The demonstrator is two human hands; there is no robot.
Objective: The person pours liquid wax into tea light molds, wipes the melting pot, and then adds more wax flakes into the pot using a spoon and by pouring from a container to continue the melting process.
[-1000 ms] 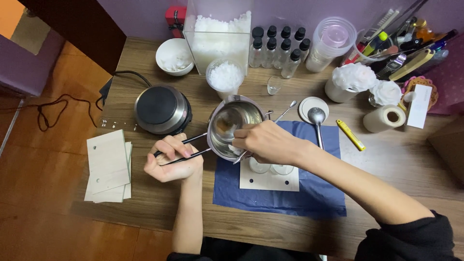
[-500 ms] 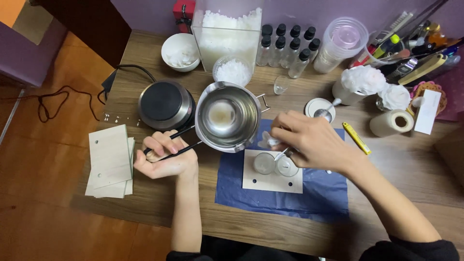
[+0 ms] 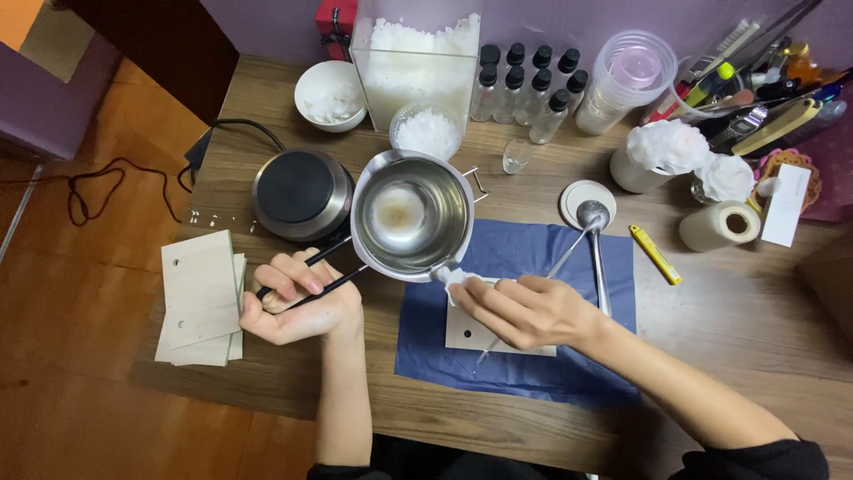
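we see the left hand at the lower left of centre, fingers curled shut around the black handle of a small steel pouring pot. the pot sits in the middle of the frame, held over the wooden table, its spout edge toward the lower right and a pale film with a brownish patch on its bottom. the right hand lies just below and right of the pot, fingers pinched closed on a bit of white tissue that touches the pot's lower rim near the spout. a thin metal stick runs through that hand's grip, slanting up toward the right; we cannot tell exactly how it is held. under the right hand lies a pale wooden board on a dark blue cloth. a steel ladle rests on the cloth's upper right edge, its bowl near a small white lid. left of the pot, just beside it, stands a round electric hot plate. at the upper centre are a clear box of white wax flakes, a cup of flakes, a white bowl and a cluster of black-capped bottles. a stack of wooden boards lies at the left edge of the table.
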